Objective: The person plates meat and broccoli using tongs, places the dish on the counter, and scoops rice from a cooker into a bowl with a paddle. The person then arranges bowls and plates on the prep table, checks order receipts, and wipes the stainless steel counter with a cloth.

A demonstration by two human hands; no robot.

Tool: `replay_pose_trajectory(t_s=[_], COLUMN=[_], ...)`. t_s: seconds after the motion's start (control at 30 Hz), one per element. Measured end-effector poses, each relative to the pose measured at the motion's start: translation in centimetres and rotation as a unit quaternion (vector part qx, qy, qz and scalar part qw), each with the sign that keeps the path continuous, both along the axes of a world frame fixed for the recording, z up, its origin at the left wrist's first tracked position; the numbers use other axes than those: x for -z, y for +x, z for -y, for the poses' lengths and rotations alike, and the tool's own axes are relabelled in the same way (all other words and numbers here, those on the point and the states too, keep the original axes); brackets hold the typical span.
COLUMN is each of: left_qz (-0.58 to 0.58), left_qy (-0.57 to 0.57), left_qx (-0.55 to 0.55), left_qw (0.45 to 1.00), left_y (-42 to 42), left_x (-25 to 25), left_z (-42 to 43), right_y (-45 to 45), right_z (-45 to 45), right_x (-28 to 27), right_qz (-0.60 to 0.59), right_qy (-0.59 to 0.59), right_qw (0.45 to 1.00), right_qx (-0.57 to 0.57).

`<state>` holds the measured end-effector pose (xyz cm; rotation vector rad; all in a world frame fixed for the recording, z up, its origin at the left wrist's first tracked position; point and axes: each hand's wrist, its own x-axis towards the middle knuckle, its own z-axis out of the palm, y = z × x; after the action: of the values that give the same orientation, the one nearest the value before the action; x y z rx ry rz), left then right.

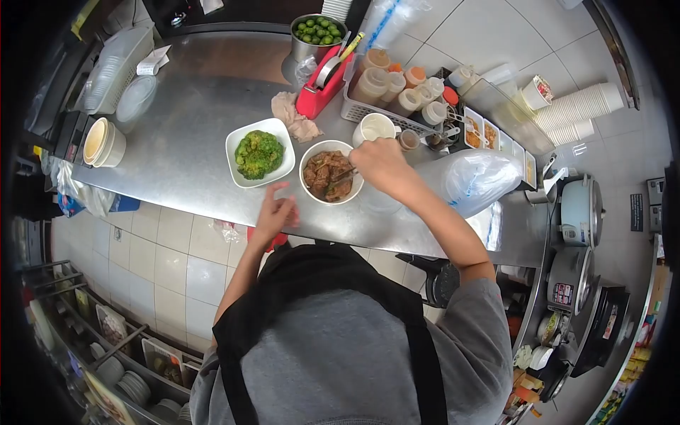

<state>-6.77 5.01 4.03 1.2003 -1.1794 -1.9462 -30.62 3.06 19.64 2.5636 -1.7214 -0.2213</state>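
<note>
My right hand is closed on a thin metal utensil, whose lower end is down in the meat; its exact kind is hidden. Brown pieces of cooked meat fill a round white bowl near the counter's front edge. To its left stands a square white bowl of green broccoli. My left hand hovers in front of the two bowls at the counter edge, its fingers apart and holding nothing. Just behind the round bowl is a white cup.
Behind are a crumpled cloth, a red tape dispenser, a pot of green limes and a basket of sauce bottles. Plastic bags lie right; paper containers stand far left on the steel counter.
</note>
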Motion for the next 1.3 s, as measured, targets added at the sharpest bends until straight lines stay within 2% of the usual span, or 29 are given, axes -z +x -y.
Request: replay_pose_trajectory(t_s=[0.13,0.37,0.47,0.57,0.7,0.87,1.03,1.13,1.23,1.3], left_qz=[-0.034,-0.051,-0.054,-0.052,-0.056,-0.054,-0.046,0.009,0.106,0.182], left_qy=[0.015,0.006,0.006,0.003,0.006,0.010,0.023,-0.079,-0.198,-0.205], left_qx=[0.025,0.023,0.027,0.029,0.028,0.031,0.022,-0.078,-0.187,-0.241], left_qw=[0.999,0.998,0.998,0.998,0.998,0.998,0.998,0.994,0.956,0.931], left_y=[-4.0,-4.5,-4.6,-4.5,-4.4,-4.3,-2.9,0.8,3.7,4.7], left_x=[-1.1,0.0,0.2,-0.1,-0.1,-0.2,-2.5,-2.1,-1.0,-0.5], left_z=[0.5,0.6,0.9,0.8,0.7,0.7,0.0,-0.3,0.3,0.9], right_y=[1.0,2.0,2.5,1.3,-1.3,-4.7,-5.9,-7.3,-7.8,-7.6], right_z=[0.5,1.5,1.7,1.8,0.9,-1.2,-3.7,-3.7,-3.3,-2.6], right_x=[1.4,2.1,2.4,2.0,1.9,0.3,-1.0,-1.4,-2.6,-3.1], right_qz=[0.002,-0.034,-0.062,-0.035,-0.006,0.087,0.141,0.188,0.226,0.242], right_qy=[-0.007,-0.020,0.010,-0.001,-0.024,-0.057,0.011,0.021,0.037,0.041], right_qw=[0.997,0.988,0.980,0.978,0.987,0.989,0.985,0.971,0.961,0.957], right_qx=[-0.072,-0.152,-0.186,-0.203,-0.161,-0.102,0.098,0.146,0.155,0.151])
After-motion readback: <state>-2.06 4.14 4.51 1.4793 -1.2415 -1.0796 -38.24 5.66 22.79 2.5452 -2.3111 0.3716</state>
